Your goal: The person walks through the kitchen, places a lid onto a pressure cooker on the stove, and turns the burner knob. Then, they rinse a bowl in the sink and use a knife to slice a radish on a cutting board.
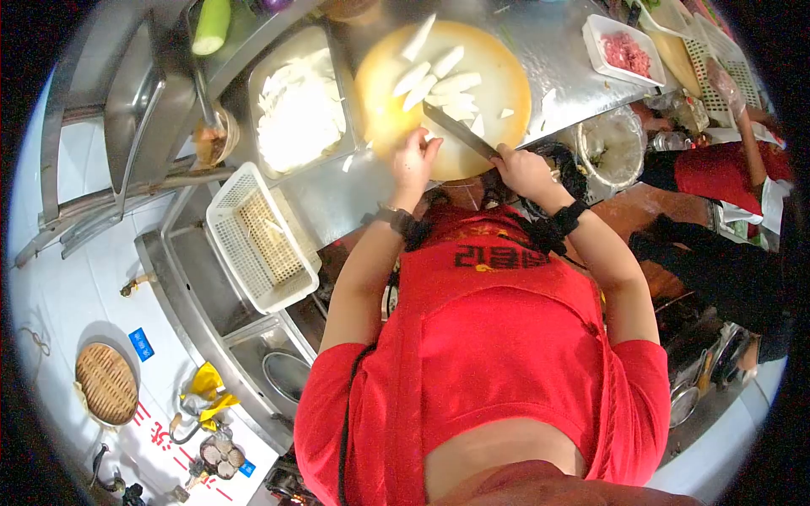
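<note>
A round cutting board (384,72) lies on the metal counter, with pale white vegetable pieces (458,83) on its upper middle. My right hand (527,175) is wrapped round the handle of a knife (462,132), whose blade points up and left over the board beside the pieces. At the board's lower left edge is my left hand (413,164), its thumb and fingers apart and nothing visible between them. Left of the board, a metal tray (268,74) holds a heap of cut white strips (302,114).
A white tray of pink chopped meat (626,55) is at the upper right. A white plastic basket (261,240) stands over the sink at left. A green vegetable (211,27) lies upper left. Other people (717,173) stand at right, near a lined bin (613,145).
</note>
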A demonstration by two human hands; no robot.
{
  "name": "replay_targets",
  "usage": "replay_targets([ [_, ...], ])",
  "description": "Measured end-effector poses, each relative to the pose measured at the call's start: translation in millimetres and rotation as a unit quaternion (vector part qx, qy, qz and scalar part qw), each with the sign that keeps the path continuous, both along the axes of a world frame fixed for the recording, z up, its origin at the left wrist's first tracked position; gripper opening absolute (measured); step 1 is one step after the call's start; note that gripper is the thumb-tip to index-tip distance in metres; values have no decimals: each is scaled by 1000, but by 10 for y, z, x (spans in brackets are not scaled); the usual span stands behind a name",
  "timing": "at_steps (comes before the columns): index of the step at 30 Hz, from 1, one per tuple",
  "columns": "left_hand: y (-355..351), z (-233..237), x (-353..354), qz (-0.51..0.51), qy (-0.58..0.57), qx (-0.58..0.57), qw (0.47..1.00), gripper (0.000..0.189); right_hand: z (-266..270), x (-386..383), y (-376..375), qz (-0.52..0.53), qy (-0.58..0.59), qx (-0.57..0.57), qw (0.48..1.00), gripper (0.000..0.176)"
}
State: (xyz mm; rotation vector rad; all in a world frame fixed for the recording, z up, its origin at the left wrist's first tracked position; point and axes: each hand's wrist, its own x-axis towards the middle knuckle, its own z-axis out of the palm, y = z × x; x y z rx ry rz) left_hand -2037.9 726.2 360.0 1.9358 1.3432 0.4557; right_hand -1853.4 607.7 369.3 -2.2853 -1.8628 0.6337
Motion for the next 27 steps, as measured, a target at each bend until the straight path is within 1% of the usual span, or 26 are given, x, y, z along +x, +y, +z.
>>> replay_targets([
  [1, -25, -101, 7, 0, 1, -1, 1000, 24, -18, -18, -15, 16, 5, 9, 1000, 22],
  [3, -70, -270, 23, 24, -127, 56, 990, 21, -36, -59, -22, 17, 3, 7, 1000, 22],
  [4, -78, -343, 6, 24, -126, 56, 990, 21, -37, -76, -20, 18, -1, 7, 1000, 22],
  [6, -109, -267, 2, 52, -133, -8, 990, 17, 10, -83, -10, 23, -13, 6, 1000, 22],
  [7, -110, -267, -11, 52, -133, -8, 990, 17, 44, -78, -4, 28, -24, 6, 999, 21],
  [9, -97, -279, -39, -18, -152, 159, 975, 13, 141, -64, 3, 30, -29, 6, 999, 21],
  [10, -94, -311, -42, -18, -153, 157, 975, 13, 165, -61, 1, 33, -33, 6, 999, 20],
  [12, -84, -378, -30, -40, -145, 242, 958, 7, 138, -55, -1, 40, -30, 13, 999, 20],
  [16, -108, -445, -7, -30, -132, 244, 960, 8, -105, -65, -1, 42, -11, 39, 998, 21],
  [18, -93, -458, 12, -23, -117, 272, 955, 9, -38, -24, 29, 52, -25, 33, 998, 21],
  [20, -99, -436, 10, -24, -116, 265, 957, 9, 60, -13, 30, 62, -34, 25, 997, 21],
  [22, -113, -436, 10, -23, -114, 255, 960, 9, 181, -19, 29, 65, -49, 1, 997, 16],
  [25, -137, -489, 10, -14, -119, 270, 955, 8, 24, -54, 66, 86, -37, 9, 996, 17],
  [27, -111, -488, 41, 0, -113, 318, 941, 7, 76, -41, 105, 92, -56, 3, 994, 17],
])
